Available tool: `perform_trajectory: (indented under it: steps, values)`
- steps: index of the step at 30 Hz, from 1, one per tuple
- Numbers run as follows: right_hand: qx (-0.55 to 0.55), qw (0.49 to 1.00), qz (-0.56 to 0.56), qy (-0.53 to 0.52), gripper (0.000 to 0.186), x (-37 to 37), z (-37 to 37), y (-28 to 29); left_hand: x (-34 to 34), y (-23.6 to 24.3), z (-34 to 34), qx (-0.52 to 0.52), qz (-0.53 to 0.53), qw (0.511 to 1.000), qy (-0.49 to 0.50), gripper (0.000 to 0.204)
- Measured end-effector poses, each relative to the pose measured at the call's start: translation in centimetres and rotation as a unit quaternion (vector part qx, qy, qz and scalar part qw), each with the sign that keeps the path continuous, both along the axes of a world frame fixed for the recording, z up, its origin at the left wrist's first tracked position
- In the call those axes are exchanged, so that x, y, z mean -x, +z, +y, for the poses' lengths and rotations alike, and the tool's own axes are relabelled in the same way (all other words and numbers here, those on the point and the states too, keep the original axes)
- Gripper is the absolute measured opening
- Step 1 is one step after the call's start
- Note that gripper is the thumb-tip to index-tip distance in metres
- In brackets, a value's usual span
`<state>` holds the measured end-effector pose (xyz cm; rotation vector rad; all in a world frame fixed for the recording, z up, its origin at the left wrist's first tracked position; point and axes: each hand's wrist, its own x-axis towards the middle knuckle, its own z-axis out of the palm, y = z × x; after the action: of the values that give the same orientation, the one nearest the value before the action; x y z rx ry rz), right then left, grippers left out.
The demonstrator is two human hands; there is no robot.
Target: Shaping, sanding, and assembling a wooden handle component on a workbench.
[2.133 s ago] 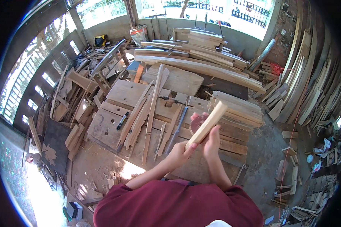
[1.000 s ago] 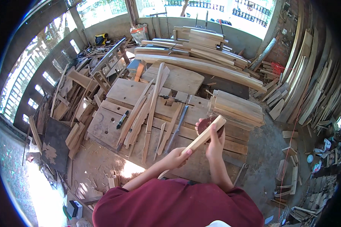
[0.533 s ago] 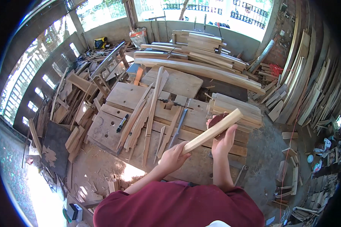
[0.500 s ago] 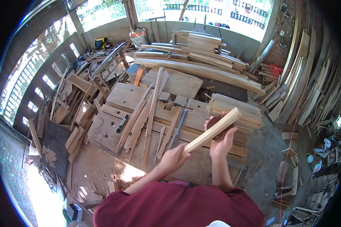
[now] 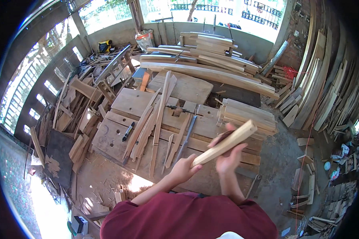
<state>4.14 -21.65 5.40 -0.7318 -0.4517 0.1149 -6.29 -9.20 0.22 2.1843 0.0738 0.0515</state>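
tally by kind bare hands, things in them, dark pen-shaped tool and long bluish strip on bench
Left hand, right hand: 2
Pale wooden bar: 1
Dark red pad: 1
Pen-shaped tool: 1
Bluish strip: 1
Total: 6

Centre of the frame: a worn brown wooden bench (image 5: 105,137). On it, left to right: a slim black-and-blue cylinder (image 5: 128,132), long thin brown wooden strips (image 5: 158,123), a narrow blue-grey metal bar (image 5: 187,135), and a stack of pale wooden boards (image 5: 249,115). Above its lower right part: a pale squared wooden bar (image 5: 224,147), a dark red pad (image 5: 220,140) against it. Upper centre, behind: a long pale wooden beam (image 5: 205,71). Left: brown scrap wood (image 5: 83,88). Right: tall brown planks (image 5: 308,91).
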Motion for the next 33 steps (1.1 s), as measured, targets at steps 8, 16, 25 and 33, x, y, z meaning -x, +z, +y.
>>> perform_trajectory:
  steps: [8,16,25,33]
  values:
    - [-0.021,0.999,-0.034,0.007,0.075,-2.2,-1.6,2.0,-0.1,0.8,1.3,0.023,0.001,1.000,0.005,0.044]
    - [0.077,0.994,-0.027,0.069,0.081,1.6,0.9,-3.0,-2.1,2.2,-0.4,0.130,-0.032,0.991,0.011,0.042]
    - [0.036,0.997,-0.064,-0.021,0.075,0.0,-0.1,0.4,-1.3,-0.5,-1.3,0.135,-0.072,0.988,-0.018,0.040]
    - [0.140,0.986,-0.086,0.028,0.084,0.8,-0.3,-0.1,-0.9,0.1,-0.7,0.158,-0.079,0.984,-0.007,0.040]
